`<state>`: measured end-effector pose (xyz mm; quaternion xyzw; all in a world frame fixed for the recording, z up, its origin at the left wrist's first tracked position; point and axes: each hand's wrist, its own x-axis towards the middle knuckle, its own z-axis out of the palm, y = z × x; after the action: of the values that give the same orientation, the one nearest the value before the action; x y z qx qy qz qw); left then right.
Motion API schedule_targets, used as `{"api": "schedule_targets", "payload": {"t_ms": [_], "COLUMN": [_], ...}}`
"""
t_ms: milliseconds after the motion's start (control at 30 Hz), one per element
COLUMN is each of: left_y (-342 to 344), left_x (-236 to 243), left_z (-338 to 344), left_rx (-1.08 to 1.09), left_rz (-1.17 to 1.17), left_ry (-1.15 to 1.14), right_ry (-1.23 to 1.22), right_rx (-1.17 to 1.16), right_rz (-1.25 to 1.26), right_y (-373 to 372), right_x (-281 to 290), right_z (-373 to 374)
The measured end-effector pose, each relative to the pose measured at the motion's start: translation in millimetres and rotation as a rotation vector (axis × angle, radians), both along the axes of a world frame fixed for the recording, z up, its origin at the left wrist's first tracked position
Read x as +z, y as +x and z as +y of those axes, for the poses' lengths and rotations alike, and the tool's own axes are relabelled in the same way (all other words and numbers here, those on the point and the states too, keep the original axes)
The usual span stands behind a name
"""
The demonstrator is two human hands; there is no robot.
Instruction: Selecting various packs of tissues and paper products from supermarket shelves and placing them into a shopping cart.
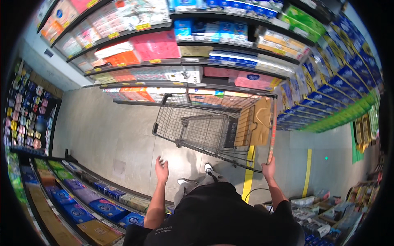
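My right hand (268, 169) is closed around the near end of the red handle (272, 139) of a dark wire shopping cart (219, 151). The cart stands crosswise ahead of me, its front end toward the left. A brown paper bag (261, 127) with a looped handle sits at the cart's handle end; what it contains is hidden. The rest of the wire basket shows no goods. My left hand (162, 169) hangs in the air over the floor, away from the cart, holding nothing. Its fingers are slightly curled and apart.
Tall shelves of packaged paper goods (156, 45) line the far side. Stacked blue packs (336, 90) stand at right. A low shelf of blue boxes (106, 209) runs along the left near side. Small goods hang on a rack (30, 110) at far left. Yellow stripes (307, 172) mark the floor.
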<state>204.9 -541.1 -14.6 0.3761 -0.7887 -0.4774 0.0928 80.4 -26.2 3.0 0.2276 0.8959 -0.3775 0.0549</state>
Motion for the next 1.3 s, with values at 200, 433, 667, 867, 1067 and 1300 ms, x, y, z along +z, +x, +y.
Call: {"api": "schedule_targets", "payload": {"t_ms": [200, 433, 667, 867, 1067, 1300], "left_y": [-67, -39, 81, 117, 95, 21], "left_x": [26, -51, -107, -117, -105, -65], "left_z": [-37, -112, -187, -227, -242, -267], "left_rx": [-0.495, -0.931, -0.729, -0.550, -0.407, -0.290], "left_rz": [0.003, -0.569, -0.570, -0.644, -0.538, -0.231], "left_ry": [-0.571, -0.291, 0.015, 0.046, 0.145, 0.069], "right_ry": [0.157, 0.574, 0.690, 0.555, 0.530, 0.470], "right_rx": [0.018, -0.136, -0.287, -0.345, -0.403, -0.523], "right_rz": [0.093, -0.154, -0.098, -0.136, -0.039, 0.034], "right_y": [3, -7, 8, 2, -6, -32], "right_x": [-8, 8, -5, 15, 28, 31], "right_z": [-16, -68, -126, -184, -220, -223]}}
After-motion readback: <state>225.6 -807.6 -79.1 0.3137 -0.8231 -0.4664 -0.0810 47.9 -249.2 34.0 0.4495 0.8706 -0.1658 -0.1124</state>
